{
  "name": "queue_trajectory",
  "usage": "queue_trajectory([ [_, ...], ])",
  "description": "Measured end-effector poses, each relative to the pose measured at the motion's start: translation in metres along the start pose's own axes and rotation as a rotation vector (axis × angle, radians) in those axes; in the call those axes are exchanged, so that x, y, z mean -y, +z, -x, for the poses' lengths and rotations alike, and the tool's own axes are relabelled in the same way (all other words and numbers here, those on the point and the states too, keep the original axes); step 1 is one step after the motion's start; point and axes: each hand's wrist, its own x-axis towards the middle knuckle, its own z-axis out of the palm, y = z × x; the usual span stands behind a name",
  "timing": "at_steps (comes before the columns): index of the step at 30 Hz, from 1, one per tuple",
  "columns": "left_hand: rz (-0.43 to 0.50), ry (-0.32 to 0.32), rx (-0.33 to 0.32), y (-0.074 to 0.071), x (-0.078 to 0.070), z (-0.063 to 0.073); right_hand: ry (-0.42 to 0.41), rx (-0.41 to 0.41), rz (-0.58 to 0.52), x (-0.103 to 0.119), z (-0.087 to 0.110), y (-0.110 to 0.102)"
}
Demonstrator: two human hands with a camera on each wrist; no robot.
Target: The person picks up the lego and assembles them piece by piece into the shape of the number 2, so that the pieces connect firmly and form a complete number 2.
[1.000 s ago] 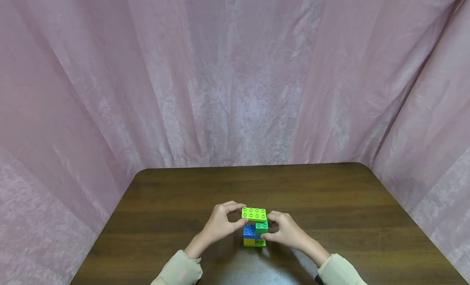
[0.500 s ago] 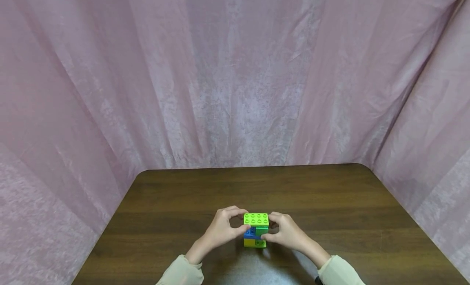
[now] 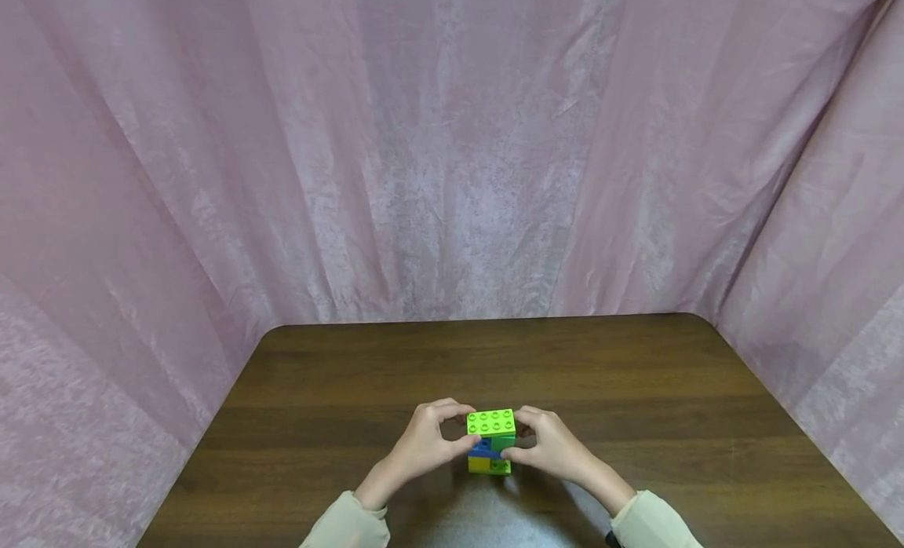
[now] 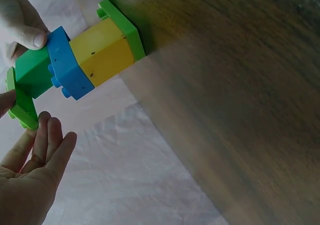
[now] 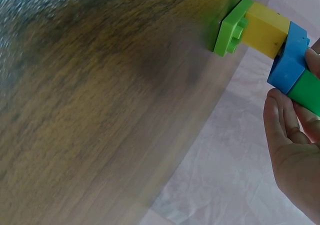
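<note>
Several toy building bricks form an upright stack near the table's front. Lowest is a lime plate (image 4: 125, 27), then a yellow brick (image 4: 102, 50), a blue brick (image 4: 67, 67) and a green brick (image 4: 34, 67). On top lies a lime studded plate (image 3: 490, 423), overhanging the green brick on its left side. My left hand (image 3: 427, 438) pinches this top plate by its left end, thumb in front and fingers behind. From the right, my right hand (image 3: 554, 447) grips the stack at the blue and green bricks, its thumb near the blue one in the head view.
The brown wooden table (image 3: 339, 375) extends behind and to both sides of the stack. Pink curtains (image 3: 452, 155) hang along its back and sides. Light sleeves (image 3: 349, 523) cover both forearms.
My left hand has brought the lime top plate down and nearer onto the green brick, hiding its studs, then shifted it slightly left. The right hand has stayed in place.
</note>
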Motion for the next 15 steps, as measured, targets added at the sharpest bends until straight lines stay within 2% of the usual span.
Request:
queue_trajectory([
  [8,-0.019,0.024,-0.008,-0.0004,-0.0004,-0.0007,-0.028,-0.001,-0.007,0.0029,0.0025,0.0000],
  [15,-0.022,0.036,-0.022,0.0007,0.0010,-0.0021,-0.061,-0.077,-0.038,0.0074,0.0026,-0.0007],
])
